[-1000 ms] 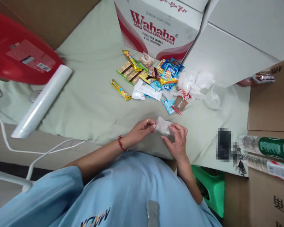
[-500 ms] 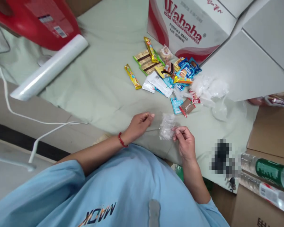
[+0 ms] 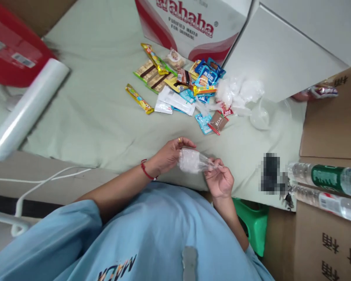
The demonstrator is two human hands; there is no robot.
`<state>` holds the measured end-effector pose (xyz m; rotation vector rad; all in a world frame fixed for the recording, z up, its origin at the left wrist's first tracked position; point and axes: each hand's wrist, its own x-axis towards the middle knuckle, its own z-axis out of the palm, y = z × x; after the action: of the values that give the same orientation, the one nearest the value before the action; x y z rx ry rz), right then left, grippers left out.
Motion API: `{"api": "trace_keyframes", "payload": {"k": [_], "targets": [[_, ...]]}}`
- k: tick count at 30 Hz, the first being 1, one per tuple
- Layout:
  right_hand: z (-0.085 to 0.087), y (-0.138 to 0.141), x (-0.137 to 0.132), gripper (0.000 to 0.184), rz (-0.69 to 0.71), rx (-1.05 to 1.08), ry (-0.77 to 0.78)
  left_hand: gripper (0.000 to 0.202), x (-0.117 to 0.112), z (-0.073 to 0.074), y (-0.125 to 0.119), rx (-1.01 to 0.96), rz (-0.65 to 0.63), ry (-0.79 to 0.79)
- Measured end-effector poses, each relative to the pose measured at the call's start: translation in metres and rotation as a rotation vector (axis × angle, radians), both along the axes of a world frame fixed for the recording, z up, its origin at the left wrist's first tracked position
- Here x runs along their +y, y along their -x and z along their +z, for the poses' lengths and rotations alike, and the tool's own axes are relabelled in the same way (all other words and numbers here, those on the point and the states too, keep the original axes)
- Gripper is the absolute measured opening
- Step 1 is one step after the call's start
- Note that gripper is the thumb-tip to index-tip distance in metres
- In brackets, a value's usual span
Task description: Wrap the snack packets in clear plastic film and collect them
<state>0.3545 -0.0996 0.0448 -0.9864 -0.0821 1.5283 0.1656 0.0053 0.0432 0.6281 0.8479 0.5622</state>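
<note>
One clear plastic bag (image 3: 190,160) was between the left hand (image 3: 171,156) and the right hand (image 3: 220,177), at the near edge of the desk (image 3: 105,128), which was covered in pale green cloth. The right hand was closed, its fingertips pinching the gathered end of the bag. The left hand touched the wider end, its fingers partly bent along the far side; whether it gripped the plastic could not be told. A gold-coloured ring (image 3: 179,140) was on the left hand and a red bracelet (image 3: 148,170) circled that wrist. Beyond the hands, a brown packet with red ends (image 3: 218,122) touched a light-blue packet (image 3: 203,123). Farther off, white sachets (image 3: 177,100), a dark-blue packet (image 3: 206,75) and other wrapped snacks lay heaped before a Wahaha purified water carton (image 3: 190,29), with a yellow snack stick (image 3: 139,98) apart on the left. Right of the heap were crumpled clear plastic (image 3: 241,91) and a see-through round container (image 3: 259,114). On the far left, a roll of plastic film (image 3: 26,111) lay slantwise beside a red jug (image 3: 14,48). On the right, a green-labelled bottle (image 3: 326,175) and a second bottle (image 3: 332,202) lay on their sides, near a pixelated dark object (image 3: 270,173).
</note>
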Motion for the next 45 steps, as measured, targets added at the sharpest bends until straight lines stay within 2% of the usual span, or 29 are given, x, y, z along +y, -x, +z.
{"api": "trace_keyframes", "payload": {"k": [3, 5, 8, 11, 14, 17, 19, 20, 22, 25, 28, 31, 33, 35, 37, 39, 42, 45], "targets": [[0.000, -0.012, 0.009, 0.009, 0.078, 0.025, 0.085, 0.062, -0.011, -0.002, 0.011, -0.069, 0.110, -0.032], [0.000, -0.016, 0.016, 0.009, 0.129, 0.030, 0.155, 0.065, -0.017, -0.002, 0.019, -0.088, 0.089, -0.066], [-0.002, -0.016, 0.024, 0.010, 0.190, 0.034, 0.224, 0.046, -0.016, -0.001, 0.030, -0.090, 0.009, -0.050], [-0.007, -0.010, 0.023, 0.013, 0.170, 0.047, 0.191, 0.037, -0.001, 0.000, 0.034, -0.043, 0.132, 0.045], [-0.011, 0.004, 0.014, 0.015, 0.103, 0.025, 0.166, 0.037, 0.014, 0.001, 0.030, 0.147, 0.185, 0.038], [-0.014, 0.019, 0.002, 0.020, 0.001, -0.010, 0.152, 0.036, 0.019, 0.004, 0.028, 0.422, 0.219, -0.157], [-0.013, 0.023, -0.005, 0.023, -0.041, -0.060, 0.124, 0.034, 0.015, 0.008, 0.030, 0.538, 0.247, -0.297], [-0.012, 0.023, -0.008, 0.024, -0.046, -0.095, 0.105, 0.036, 0.011, 0.010, 0.031, 0.559, 0.230, -0.331], [-0.008, 0.019, -0.011, 0.023, -0.014, -0.181, 0.059, 0.048, -0.001, 0.015, 0.031, 0.533, 0.125, -0.292], [-0.002, 0.008, -0.011, 0.023, 0.127, -0.341, -0.026, 0.059, -0.018, 0.020, 0.021, 0.475, -0.027, -0.201], [0.002, 0.002, -0.010, 0.023, 0.286, -0.504, -0.132, 0.052, -0.026, 0.019, 0.005, 0.572, -0.050, -0.394], [0.004, 0.005, -0.013, 0.020, 0.385, -0.616, -0.231, 0.051, -0.023, 0.014, -0.002, 0.771, 0.020, -0.613], [0.005, 0.011, -0.017, 0.020, 0.403, -0.663, -0.256, 0.052, -0.018, 0.010, -0.001, 0.842, 0.054, -0.726], [0.006, 0.018, -0.022, 0.019, 0.381, -0.700, -0.236, 0.039, -0.011, 0.007, 0.003, 0.817, -0.024, -0.777], [0.005, 0.025, -0.027, 0.016, 0.350, -0.756, -0.220, 0.030, -0.003, 0.006, 0.005, 0.756, -0.170, -0.725], [0.005, 0.031, -0.030, 0.014, 0.350, -0.837, -0.251, 0.041, 0.004, 0.004, 0.005, 0.710, -0.271, -0.651], [0.005, 0.036, -0.030, 0.017, 0.436, -0.942, -0.351, 0.036, 0.011, 0.002, 0.002, 0.629, -0.274, -0.653], [0.008, 0.029, -0.027, 0.016, 0.571, -1.001, -0.426, 0.024, 0.012, 0.000, 0.001, 0.508, -0.195, -0.601]]}}
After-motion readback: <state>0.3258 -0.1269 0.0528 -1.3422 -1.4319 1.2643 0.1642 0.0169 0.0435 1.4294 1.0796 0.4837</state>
